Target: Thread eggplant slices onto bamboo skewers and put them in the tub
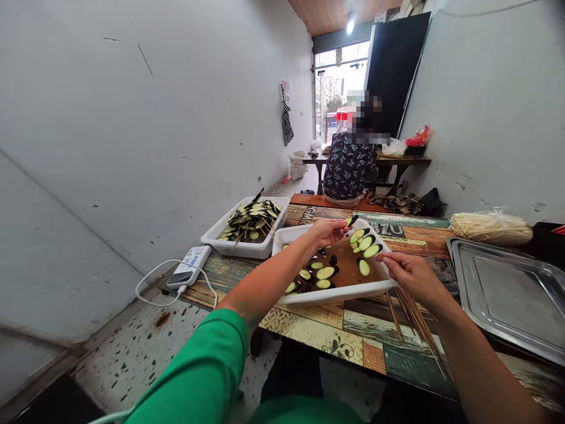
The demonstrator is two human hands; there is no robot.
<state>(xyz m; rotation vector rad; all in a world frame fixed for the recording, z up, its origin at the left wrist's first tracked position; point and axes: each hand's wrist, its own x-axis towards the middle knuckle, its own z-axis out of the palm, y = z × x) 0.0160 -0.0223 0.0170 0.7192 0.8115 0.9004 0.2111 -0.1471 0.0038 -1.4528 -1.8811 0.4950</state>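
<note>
My left hand (329,231) pinches an eggplant slice (352,221) with dark skin above the far side of a white tub (335,294). Just to its right, my right hand (408,272) has its fingers closed on the end of a skewer (380,255). Several pale green eggplant slices (365,242) sit along that skewer, between the two hands. Brownish liquid fills the tub, and loose eggplant slices (325,272) float in it. Beneath my right hand, a bundle of bare wooden skewers (417,321) lies on the patterned table (309,324).
A second white tub (212,237) at the left holds piled skewered eggplant. Beside it lies a power strip (190,265) with a white cable. At the right are metal trays (512,288) and bagged enoki mushrooms (489,228). A person (351,165) sits beyond, back turned.
</note>
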